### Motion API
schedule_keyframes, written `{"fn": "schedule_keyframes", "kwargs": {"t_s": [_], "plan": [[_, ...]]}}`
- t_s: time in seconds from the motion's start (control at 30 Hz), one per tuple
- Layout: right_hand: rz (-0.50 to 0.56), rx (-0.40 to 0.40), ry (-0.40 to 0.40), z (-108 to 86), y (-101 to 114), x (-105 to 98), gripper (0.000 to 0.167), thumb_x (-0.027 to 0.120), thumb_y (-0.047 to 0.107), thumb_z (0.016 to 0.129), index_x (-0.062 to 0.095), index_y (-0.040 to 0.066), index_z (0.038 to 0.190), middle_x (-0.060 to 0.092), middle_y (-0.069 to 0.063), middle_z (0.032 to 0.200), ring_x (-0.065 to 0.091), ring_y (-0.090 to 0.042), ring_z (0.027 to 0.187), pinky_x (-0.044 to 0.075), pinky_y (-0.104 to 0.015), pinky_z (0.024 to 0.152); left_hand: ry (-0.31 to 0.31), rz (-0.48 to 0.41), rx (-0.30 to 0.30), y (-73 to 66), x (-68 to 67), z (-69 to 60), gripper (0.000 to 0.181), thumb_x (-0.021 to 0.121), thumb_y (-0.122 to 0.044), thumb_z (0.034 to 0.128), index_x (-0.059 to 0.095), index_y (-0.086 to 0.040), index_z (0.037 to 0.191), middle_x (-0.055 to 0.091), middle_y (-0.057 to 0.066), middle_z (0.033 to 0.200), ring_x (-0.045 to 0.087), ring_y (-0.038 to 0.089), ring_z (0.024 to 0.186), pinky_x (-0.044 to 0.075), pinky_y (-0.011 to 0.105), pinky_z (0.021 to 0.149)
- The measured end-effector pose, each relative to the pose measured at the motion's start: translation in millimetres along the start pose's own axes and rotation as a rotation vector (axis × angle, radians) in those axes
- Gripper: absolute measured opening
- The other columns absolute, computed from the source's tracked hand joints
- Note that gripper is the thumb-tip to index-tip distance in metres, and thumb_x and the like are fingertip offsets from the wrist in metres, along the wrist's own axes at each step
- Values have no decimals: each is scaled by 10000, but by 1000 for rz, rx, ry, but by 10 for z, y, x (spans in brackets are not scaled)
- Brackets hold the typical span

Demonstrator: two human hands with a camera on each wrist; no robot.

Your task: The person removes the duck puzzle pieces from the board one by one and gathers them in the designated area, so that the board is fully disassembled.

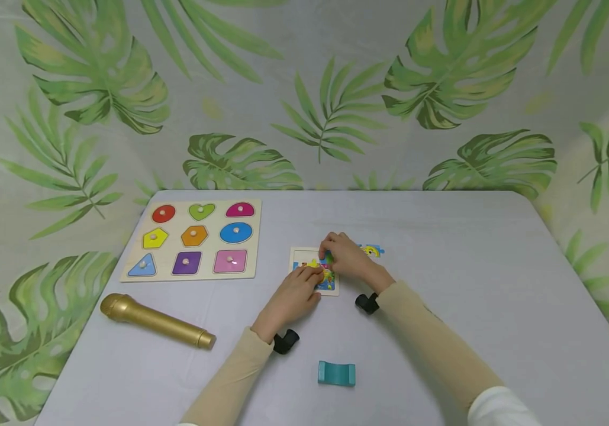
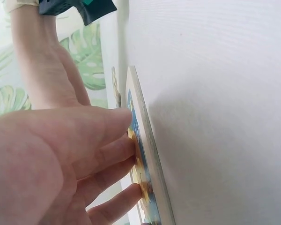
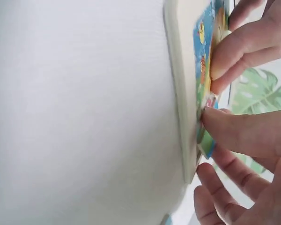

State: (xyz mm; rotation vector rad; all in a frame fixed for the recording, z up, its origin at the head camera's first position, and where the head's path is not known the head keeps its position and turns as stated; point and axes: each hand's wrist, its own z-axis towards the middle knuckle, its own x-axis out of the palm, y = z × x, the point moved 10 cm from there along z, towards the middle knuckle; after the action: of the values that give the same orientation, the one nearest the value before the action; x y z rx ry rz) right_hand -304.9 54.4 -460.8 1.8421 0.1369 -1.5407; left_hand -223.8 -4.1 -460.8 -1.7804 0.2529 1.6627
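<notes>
A small framed picture puzzle lies on the table between both hands. The left hand rests its fingertips on the picture; in the left wrist view the fingers of that hand touch the puzzle's face beside its pale frame. The right hand pinches a green and blue puzzle piece at the frame's upper right. In the right wrist view the piece is tilted against the puzzle, between thumb and fingers of the right hand. A loose piece lies just beyond the right hand.
A wooden shape board with knobbed coloured shapes lies at the back left. A gold microphone lies in front of it. A teal bracket-like block sits near the front, between the forearms. A leaf-patterned cloth hangs behind the table.
</notes>
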Motion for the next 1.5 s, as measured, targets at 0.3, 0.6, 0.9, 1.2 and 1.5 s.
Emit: {"fn": "schedule_keyframes", "kwargs": {"t_s": [0.3, 0.6, 0.9, 1.2, 1.5], "plan": [[301, 29, -151, -92, -226, -103, 262, 611, -98, 839, 616, 17, 1075, 585, -89, 991, 548, -228, 890, 471, -348, 810, 8, -13, -9, 24, 22, 1, 422, 596, -158, 946, 538, 21, 1324, 483, 128, 1389, 400, 305, 1290, 247, 411, 1110], [598, 248, -163, -348, -827, -302, 174, 587, 4, 908, 630, -41, 1071, 583, -106, 882, 531, -226, 701, 473, -272, 591, 23, -48, -13, 35, 41, 3, 429, 580, -159, 956, 519, 14, 1343, 460, 119, 1411, 376, 305, 1311, 220, 413, 1121], [553, 343, -165, -761, -1439, -546, 203, 561, 24, 921, 616, -83, 1085, 603, -126, 881, 528, -226, 715, 465, -295, 611, -5, -35, -3, 7, 10, -12, 417, 582, -155, 952, 533, 27, 1324, 477, 137, 1392, 397, 314, 1291, 237, 412, 1113], [352, 353, -122, -764, -1506, -556, 167, 578, 24, 894, 653, -65, 1014, 592, -96, 827, 501, -163, 676, 438, -251, 580, 6, -60, -13, 29, 36, -12, 432, 583, -150, 952, 515, 18, 1344, 459, 127, 1410, 373, 311, 1310, 215, 403, 1123], [189, 326, -177, -703, -1458, -562, 86, 581, -8, 853, 649, -8, 905, 587, -95, 822, 517, -257, 791, 420, -360, 698, 48, -182, -11, 96, 71, -34, 441, 589, -152, 948, 515, -9, 1359, 426, 150, 1416, 328, 315, 1339, 230, 408, 1118]]}}
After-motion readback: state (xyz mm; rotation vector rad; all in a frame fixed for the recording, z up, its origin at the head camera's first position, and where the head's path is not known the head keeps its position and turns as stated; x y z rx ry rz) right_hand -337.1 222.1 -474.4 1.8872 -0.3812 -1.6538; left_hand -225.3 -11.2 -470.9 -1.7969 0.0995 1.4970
